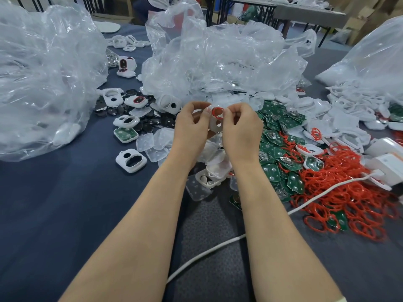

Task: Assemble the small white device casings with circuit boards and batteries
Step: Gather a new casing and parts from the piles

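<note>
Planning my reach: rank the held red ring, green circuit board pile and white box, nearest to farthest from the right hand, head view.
1. red ring: pinched at right hand fingertips.
2. green circuit board pile: just right.
3. white box: far right edge.

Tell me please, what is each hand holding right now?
Left hand: grips the white casing.
Right hand: pinches the red ring on it.

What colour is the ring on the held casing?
Red ring on white casing; head view.
</note>
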`<state>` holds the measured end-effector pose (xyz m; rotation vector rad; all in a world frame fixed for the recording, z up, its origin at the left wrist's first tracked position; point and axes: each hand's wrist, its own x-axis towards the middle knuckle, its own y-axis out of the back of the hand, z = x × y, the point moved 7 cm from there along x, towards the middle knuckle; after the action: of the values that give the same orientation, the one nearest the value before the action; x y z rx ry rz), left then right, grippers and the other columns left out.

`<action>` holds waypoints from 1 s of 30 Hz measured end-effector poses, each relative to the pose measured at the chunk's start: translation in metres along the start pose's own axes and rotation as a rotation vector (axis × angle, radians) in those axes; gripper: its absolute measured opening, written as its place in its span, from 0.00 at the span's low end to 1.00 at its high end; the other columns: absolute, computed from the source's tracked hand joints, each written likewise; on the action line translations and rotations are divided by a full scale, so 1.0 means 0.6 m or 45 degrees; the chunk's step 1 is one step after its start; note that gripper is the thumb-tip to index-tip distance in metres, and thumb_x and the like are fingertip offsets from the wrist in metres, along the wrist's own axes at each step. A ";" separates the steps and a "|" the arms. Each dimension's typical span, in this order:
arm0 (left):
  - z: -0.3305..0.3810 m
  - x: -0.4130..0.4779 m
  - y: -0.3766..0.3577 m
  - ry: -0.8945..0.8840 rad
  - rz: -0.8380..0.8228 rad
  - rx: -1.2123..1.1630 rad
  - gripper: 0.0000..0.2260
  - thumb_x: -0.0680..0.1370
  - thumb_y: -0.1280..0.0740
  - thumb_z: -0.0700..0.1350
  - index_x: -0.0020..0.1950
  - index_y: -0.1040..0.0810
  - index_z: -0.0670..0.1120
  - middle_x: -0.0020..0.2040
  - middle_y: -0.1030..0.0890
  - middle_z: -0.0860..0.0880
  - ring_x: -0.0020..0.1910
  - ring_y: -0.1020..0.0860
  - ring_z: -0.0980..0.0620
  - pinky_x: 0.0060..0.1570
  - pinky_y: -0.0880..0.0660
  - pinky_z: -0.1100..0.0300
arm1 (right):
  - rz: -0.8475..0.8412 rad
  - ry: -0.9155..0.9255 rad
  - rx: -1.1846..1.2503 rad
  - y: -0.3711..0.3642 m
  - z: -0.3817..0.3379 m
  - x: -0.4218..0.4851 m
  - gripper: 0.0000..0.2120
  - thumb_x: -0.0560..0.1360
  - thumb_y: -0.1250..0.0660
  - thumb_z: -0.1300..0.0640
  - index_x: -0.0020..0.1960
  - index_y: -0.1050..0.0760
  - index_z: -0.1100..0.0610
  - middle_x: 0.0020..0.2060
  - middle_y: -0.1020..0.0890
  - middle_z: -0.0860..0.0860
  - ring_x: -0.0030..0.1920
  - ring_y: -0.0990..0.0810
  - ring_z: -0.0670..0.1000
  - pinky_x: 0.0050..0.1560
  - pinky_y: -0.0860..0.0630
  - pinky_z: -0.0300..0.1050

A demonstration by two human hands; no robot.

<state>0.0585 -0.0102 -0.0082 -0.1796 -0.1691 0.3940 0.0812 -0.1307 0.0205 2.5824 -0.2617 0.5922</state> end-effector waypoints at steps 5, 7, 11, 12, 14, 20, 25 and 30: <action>0.002 -0.002 0.000 -0.005 -0.008 0.011 0.03 0.81 0.38 0.40 0.50 0.25 0.47 0.41 0.18 0.48 0.41 0.19 0.52 0.39 0.20 0.61 | 0.001 0.025 -0.031 0.001 -0.002 0.001 0.05 0.78 0.38 0.61 0.46 0.24 0.61 0.42 0.20 0.55 0.44 0.23 0.53 0.43 0.31 0.39; 0.003 -0.001 0.000 -0.018 -0.004 0.044 0.03 0.81 0.38 0.40 0.51 0.25 0.45 0.41 0.18 0.47 0.41 0.18 0.52 0.39 0.19 0.60 | -0.004 0.023 -0.032 0.001 -0.003 0.000 0.05 0.78 0.38 0.61 0.47 0.25 0.61 0.42 0.20 0.55 0.44 0.23 0.53 0.45 0.29 0.41; 0.005 0.000 0.000 -0.044 0.007 0.154 0.03 0.81 0.39 0.39 0.50 0.26 0.46 0.46 0.17 0.43 0.44 0.18 0.49 0.40 0.19 0.57 | -0.035 0.006 -0.037 0.002 -0.002 0.002 0.05 0.78 0.38 0.61 0.47 0.25 0.61 0.43 0.20 0.55 0.45 0.22 0.54 0.48 0.27 0.45; 0.005 0.000 0.000 -0.050 0.011 0.172 0.04 0.81 0.39 0.39 0.50 0.26 0.46 0.47 0.17 0.43 0.44 0.18 0.48 0.41 0.18 0.55 | -0.045 -0.005 -0.031 0.002 -0.001 0.003 0.05 0.78 0.38 0.61 0.47 0.24 0.60 0.42 0.19 0.55 0.45 0.22 0.53 0.47 0.27 0.43; 0.006 0.001 0.000 -0.058 0.012 0.201 0.03 0.81 0.39 0.39 0.51 0.26 0.46 0.49 0.18 0.41 0.45 0.18 0.47 0.43 0.18 0.53 | -0.062 -0.039 -0.015 0.005 0.002 0.005 0.04 0.78 0.37 0.60 0.46 0.24 0.59 0.40 0.20 0.52 0.43 0.23 0.51 0.44 0.29 0.39; 0.009 0.000 -0.003 -0.072 0.015 0.247 0.06 0.81 0.38 0.40 0.47 0.27 0.50 0.48 0.18 0.42 0.47 0.18 0.45 0.47 0.19 0.48 | -0.066 -0.049 -0.032 0.007 0.003 0.005 0.05 0.78 0.37 0.60 0.45 0.25 0.58 0.36 0.23 0.49 0.41 0.24 0.49 0.43 0.30 0.38; 0.011 -0.002 -0.004 -0.077 0.000 0.259 0.07 0.81 0.39 0.40 0.46 0.27 0.51 0.48 0.18 0.42 0.46 0.18 0.45 0.48 0.19 0.48 | -0.061 -0.026 -0.066 0.006 0.002 0.005 0.05 0.78 0.38 0.60 0.46 0.24 0.60 0.38 0.22 0.50 0.42 0.24 0.50 0.45 0.29 0.41; 0.010 -0.003 -0.004 -0.086 -0.023 0.215 0.03 0.79 0.33 0.45 0.49 0.26 0.47 0.47 0.16 0.45 0.42 0.17 0.50 0.45 0.19 0.53 | -0.094 -0.012 -0.074 -0.001 0.003 0.003 0.05 0.79 0.38 0.60 0.48 0.25 0.60 0.44 0.20 0.54 0.45 0.23 0.51 0.45 0.29 0.39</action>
<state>0.0564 -0.0122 -0.0021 0.0017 -0.2031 0.3943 0.0835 -0.1315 0.0195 2.5273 -0.1832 0.5375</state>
